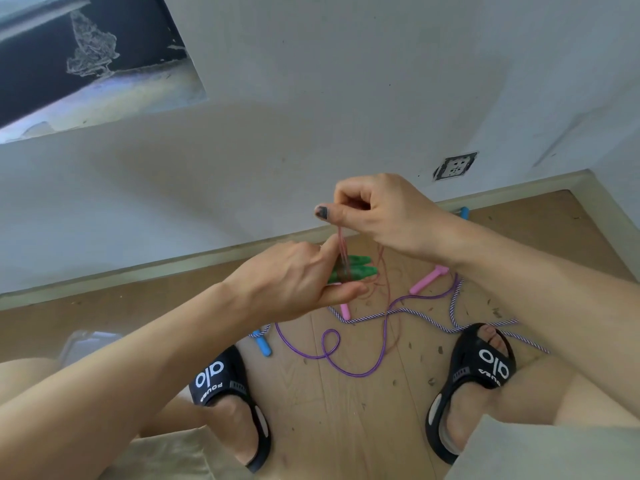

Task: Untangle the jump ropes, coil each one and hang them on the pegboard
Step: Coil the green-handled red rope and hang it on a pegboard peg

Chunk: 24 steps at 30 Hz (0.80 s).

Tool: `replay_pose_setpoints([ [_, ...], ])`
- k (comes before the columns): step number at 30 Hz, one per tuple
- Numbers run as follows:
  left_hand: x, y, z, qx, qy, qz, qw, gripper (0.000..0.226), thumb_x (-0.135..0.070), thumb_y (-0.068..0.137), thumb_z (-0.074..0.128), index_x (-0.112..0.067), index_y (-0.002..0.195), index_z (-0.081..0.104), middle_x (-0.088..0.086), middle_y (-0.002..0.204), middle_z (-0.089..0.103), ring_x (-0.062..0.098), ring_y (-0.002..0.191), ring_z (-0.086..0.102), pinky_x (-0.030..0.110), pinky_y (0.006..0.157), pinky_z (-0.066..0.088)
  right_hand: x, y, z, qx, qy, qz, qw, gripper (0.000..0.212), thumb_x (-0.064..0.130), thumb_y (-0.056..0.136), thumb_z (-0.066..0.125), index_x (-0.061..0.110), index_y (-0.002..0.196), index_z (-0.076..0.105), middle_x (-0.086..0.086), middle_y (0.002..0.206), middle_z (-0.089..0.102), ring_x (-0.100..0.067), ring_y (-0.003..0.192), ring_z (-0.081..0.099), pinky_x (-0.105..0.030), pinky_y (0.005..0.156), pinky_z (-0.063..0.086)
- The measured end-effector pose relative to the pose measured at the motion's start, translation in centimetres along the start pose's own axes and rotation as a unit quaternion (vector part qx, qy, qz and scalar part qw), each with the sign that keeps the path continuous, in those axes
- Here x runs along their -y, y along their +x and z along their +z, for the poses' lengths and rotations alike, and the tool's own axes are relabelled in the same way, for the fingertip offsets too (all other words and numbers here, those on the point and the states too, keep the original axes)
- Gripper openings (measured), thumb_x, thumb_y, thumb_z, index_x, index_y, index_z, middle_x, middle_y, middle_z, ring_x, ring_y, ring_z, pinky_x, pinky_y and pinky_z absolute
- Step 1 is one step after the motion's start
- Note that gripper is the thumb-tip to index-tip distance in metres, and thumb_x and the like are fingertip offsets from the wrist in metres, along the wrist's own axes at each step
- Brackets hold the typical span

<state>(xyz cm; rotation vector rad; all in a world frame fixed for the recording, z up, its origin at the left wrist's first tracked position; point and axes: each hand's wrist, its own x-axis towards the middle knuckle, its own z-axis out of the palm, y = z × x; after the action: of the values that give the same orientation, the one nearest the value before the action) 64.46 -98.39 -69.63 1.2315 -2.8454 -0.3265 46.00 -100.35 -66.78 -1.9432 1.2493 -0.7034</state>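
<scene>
Reached in from lower left with the left hand (pixel 298 275), forearm angled up toward the middle, fingers closed around two green handles (pixel 356 268) held side by side, tips pointing right. Came in from the right edge with the right hand (pixel 377 213), raised just above the left, wrist bent down, thumb and fingers pinched shut on strands of a thin reddish cord (pixel 387 299) that ran down across the green handles and hung in loose loops toward the wooden floor (pixel 346 427). Lay on that floor, between two black slippers (pixel 232 393): a purple rope (pixel 346 368) in curls, a purple-and-white braided rope (pixel 415 313), pink handles (pixel 427 280) and a blue handle (pixel 265 346). Stood behind all this: a white wall (pixel 311 98) with a socket (pixel 456 165).
</scene>
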Motion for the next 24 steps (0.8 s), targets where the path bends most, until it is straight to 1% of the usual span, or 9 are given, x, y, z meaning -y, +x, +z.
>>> replay_pose_setpoints([
  [3,-0.4,-0.1,-0.7,-0.031,-0.027,0.021,0.999,0.049,-0.071,0.086,0.037,-0.023,0.088,0.029,-0.003,0.051,0.041,0.018,0.041,0.031,0.031,0.048,0.025,-1.0,0.5,0.6,0.002,0.01,0.013,1.0,0.052,0.042,0.096,0.061,0.005,0.064,0.043,0.001,0.06,0.03,-0.008,0.055,0.026,-0.023,0.052,0.023],
  [6,-1.0,-0.3,-1.1,-0.037,-0.073,0.019,0.996,0.046,-0.067,0.085,0.043,-0.022,0.081,0.036,-0.005,0.051,0.038,0.019,0.042,0.035,0.028,0.047,0.022,-2.2,0.6,1.7,0.013,0.026,0.036,0.999,0.054,0.041,0.098,0.058,0.008,0.06,0.037,0.003,0.058,0.026,-0.009,0.054,0.025,-0.025,0.051,0.021],
  [10,-0.5,-0.4,-1.3,-0.079,-0.136,-0.038,0.987,0.046,-0.065,0.079,0.054,-0.02,0.076,0.045,-0.005,0.049,0.038,0.017,0.045,0.037,0.022,0.045,0.029,-3.2,0.6,2.7,0.016,0.097,0.095,0.991,0.056,0.04,0.1,0.055,-0.002,0.064,0.046,-0.005,0.059,0.035,-0.015,0.057,0.033,-0.032,0.056,0.026],
  [12,-0.2,-0.5,-1.4,-0.095,-0.139,-0.05,0.984,0.047,-0.065,0.075,0.057,-0.018,0.077,0.051,-0.008,0.048,0.038,0.015,0.047,0.039,0.02,0.046,0.031,-3.3,0.1,3.3,0.009,0.14,0.121,0.983,0.052,0.036,0.101,0.054,0.005,0.059,0.053,-0.003,0.057,0.045,-0.011,0.057,0.041,-0.028,0.056,0.031],
  [15,-0.1,-0.6,-1.3,-0.086,-0.147,-0.069,0.983,0.036,-0.055,0.073,0.062,-0.022,0.081,0.049,-0.01,0.052,0.044,0.011,0.05,0.044,0.02,0.047,0.031,-3.4,-0.5,5.1,0.026,0.151,0.153,0.976,0.042,0.018,0.097,0.055,0.023,0.055,0.057,0.012,0.056,0.054,-0.002,0.056,0.047,-0.02,0.056,0.038],
  [17,0.2,-0.5,-1.1,-0.07,-0.144,-0.095,0.983,0.027,-0.039,0.077,0.068,-0.024,0.087,0.048,-0.007,0.059,0.051,0.01,0.053,0.047,0.027,0.05,0.035,-3.7,-0.8,6.5,0.016,0.161,0.202,0.966,0.048,0.004,0.089,0.051,0.029,0.048,0.057,0.015,0.047,0.05,-0.003,0.051,0.044,-0.025,0.057,0.035],
  [18,0.5,-0.4,-1.1,-0.066,-0.15,-0.109,0.98,0.026,-0.03,0.078,0.069,-0.024,0.092,0.048,-0.005,0.061,0.054,0.01,0.054,0.048,0.029,0.051,0.037,-3.5,-1.0,7.0,0.004,0.186,0.23,0.955,0.051,0.002,0.089,0.046,0.026,0.045,0.053,0.014,0.043,0.045,-0.004,0.047,0.04,-0.027,0.058,0.033],
  [21,1.2,-0.1,-1.1,-0.079,-0.173,-0.13,0.973,0.025,-0.02,0.082,0.065,-0.026,0.098,0.047,-0.002,0.059,0.054,0.011,0.053,0.047,0.029,0.052,0.036,-3.2,-2.0,8.7,-0.012,0.199,0.26,0.945,0.048,0.021,0.101,0.039,0.021,0.053,0.043,0.005,0.049,0.042,-0.018,0.053,0.039,-0.033,0.062,0.032],
  [24,1.4,0.3,-0.5,-0.079,-0.167,-0.14,0.973,0.02,-0.016,0.084,0.06,-0.022,0.1,0.05,-0.003,0.06,0.051,0.017,0.057,0.048,0.036,0.054,0.038,-2.6,-2.7,9.3,-0.022,0.165,0.266,0.949,0.052,0.046,0.099,0.034,0.02,0.055,0.041,-0.001,0.055,0.043,-0.021,0.058,0.037,-0.034,0.061,0.031],
])
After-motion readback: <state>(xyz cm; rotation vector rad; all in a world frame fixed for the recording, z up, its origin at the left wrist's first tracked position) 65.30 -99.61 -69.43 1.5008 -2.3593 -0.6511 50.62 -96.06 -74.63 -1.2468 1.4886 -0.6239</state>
